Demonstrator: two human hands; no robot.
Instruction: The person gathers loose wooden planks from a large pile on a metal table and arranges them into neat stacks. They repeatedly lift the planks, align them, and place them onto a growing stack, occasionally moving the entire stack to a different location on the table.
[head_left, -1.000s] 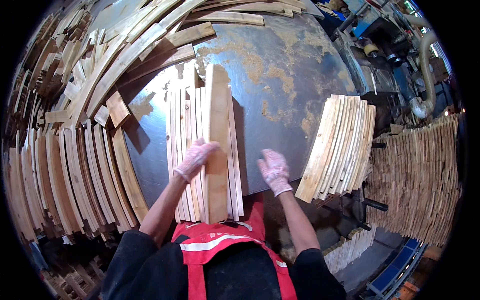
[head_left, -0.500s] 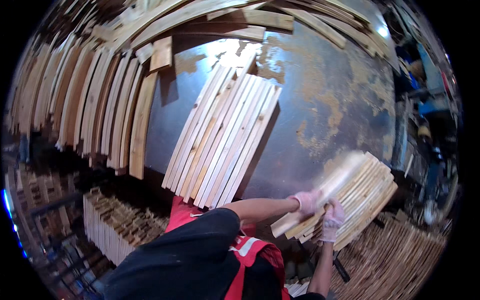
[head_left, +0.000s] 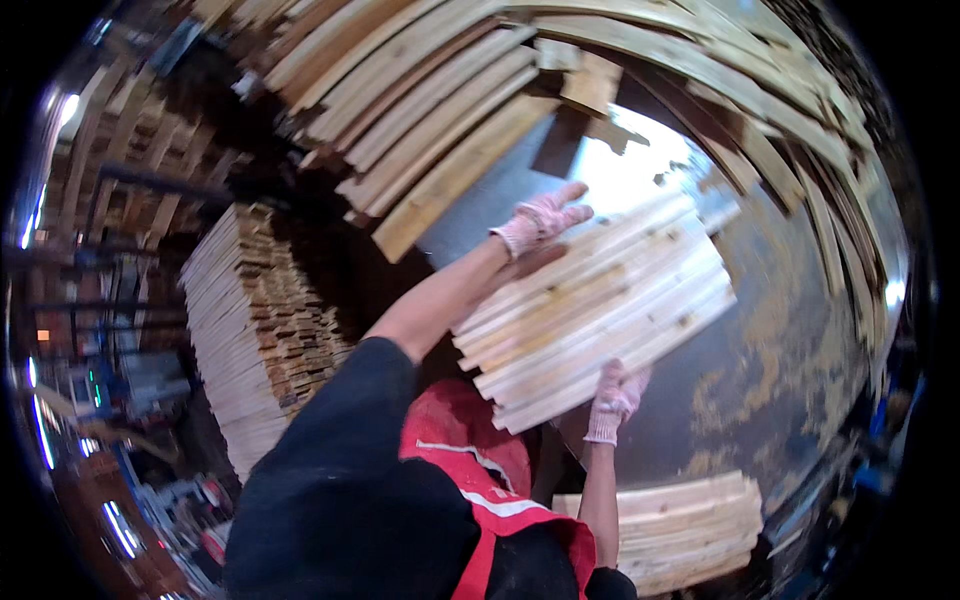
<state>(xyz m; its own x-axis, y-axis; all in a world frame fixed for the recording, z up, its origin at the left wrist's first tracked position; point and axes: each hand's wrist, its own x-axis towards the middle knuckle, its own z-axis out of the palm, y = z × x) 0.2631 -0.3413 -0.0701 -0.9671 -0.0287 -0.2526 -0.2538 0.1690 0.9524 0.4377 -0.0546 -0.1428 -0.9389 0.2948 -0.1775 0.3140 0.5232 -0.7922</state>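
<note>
A row of pale wooden slats (head_left: 610, 300) lies side by side on the metal table in front of me, with uneven ends. My left hand (head_left: 545, 220), in a pinkish-white knit glove, hovers over the far left side of the row, fingers spread and nothing held. At the near right edge of the row is my right hand (head_left: 618, 400), gloved alike, its thumb and fingers apart and close to the outermost slat. Whether it touches that slat, I cannot tell. Another stack of slats (head_left: 690, 530) sits at the lower right, beyond my right forearm.
Long boards (head_left: 430, 90) are stacked along the far left side, and more boards (head_left: 690, 40) curve round the back. A short wood block (head_left: 592, 84) lies near them. Sawdust patches the metal table (head_left: 680, 420). A tall stack of cut slats (head_left: 240, 340) stands at left.
My view has turned left, from the lower-right stack to the row in front. Both hands have left that stack's slats; the left now hovers over the row, the right is at its edge.
</note>
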